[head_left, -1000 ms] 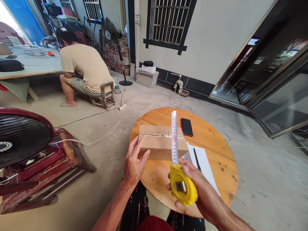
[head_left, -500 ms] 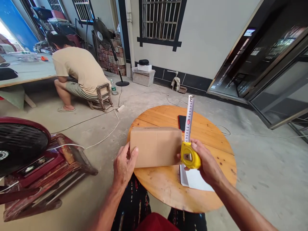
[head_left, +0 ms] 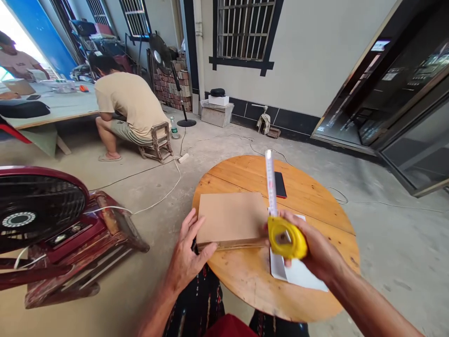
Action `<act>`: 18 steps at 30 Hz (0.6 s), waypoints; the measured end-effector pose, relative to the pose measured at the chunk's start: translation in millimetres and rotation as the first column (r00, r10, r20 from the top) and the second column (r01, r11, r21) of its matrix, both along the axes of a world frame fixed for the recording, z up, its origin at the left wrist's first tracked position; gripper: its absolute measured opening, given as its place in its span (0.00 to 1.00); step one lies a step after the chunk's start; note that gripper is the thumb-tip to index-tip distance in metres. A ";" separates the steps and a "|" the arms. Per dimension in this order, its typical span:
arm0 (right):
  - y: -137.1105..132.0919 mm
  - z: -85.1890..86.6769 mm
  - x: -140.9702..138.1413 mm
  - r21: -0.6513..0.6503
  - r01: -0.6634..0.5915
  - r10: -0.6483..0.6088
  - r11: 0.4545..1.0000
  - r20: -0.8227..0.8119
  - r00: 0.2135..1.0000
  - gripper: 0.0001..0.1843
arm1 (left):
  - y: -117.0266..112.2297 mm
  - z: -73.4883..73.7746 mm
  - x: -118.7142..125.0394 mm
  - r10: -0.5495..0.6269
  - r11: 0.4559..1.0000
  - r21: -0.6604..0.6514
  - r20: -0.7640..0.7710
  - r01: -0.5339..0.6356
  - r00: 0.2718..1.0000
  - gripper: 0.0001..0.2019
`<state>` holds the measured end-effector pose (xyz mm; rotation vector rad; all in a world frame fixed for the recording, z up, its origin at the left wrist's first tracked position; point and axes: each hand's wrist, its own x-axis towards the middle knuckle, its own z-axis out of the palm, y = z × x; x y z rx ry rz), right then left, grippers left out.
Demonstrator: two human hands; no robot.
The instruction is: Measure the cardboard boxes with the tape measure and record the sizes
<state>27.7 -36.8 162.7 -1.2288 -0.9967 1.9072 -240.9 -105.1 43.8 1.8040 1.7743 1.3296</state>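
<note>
A brown cardboard box [head_left: 233, 217] lies with its broad face up on the round wooden table [head_left: 242, 281]. My left hand [head_left: 187, 252] holds its near left corner, thumb along the front edge and fingers at the left side. A yellow tape measure [head_left: 286, 239] is gripped in my right hand [head_left: 312, 243], just at the box's right end. Its blade [head_left: 270, 182] sticks out upward and away from me, slightly blurred. Some right fingertips are hidden behind the tape's case.
White paper [head_left: 301, 274] lies under my right hand, and a dark phone-like object [head_left: 279, 184] is behind the blade. A red fan [head_left: 42, 210] on a wooden chair stands at left. Beyond, a person [head_left: 131, 98] sits by a large table [head_left: 70, 105]; cables [head_left: 168, 192] cross the floor.
The box has tipped from standing up to lying flatter. My left thumb has moved to its near edge. The tape measure has come nearer to me, its blade leaning more to the left.
</note>
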 end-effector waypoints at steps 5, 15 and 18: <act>-47.8 -19.0 -13.4 -0.410 -0.159 0.132 0.898 -0.092 0.987 0.21 | -0.5 -10.6 1.0 0.014 0.996 0.093 -0.008 -0.013 1.000 0.22; -40.4 -23.8 -39.6 -0.446 -0.132 0.126 0.885 -0.043 0.991 0.25 | 3.3 -10.7 2.7 0.043 0.981 0.189 -0.037 -0.036 0.998 0.20; -44.8 -23.9 -35.2 -0.446 -0.134 0.137 0.885 -0.027 0.990 0.26 | 3.3 -9.4 4.6 0.051 0.980 0.192 -0.028 -0.045 0.998 0.21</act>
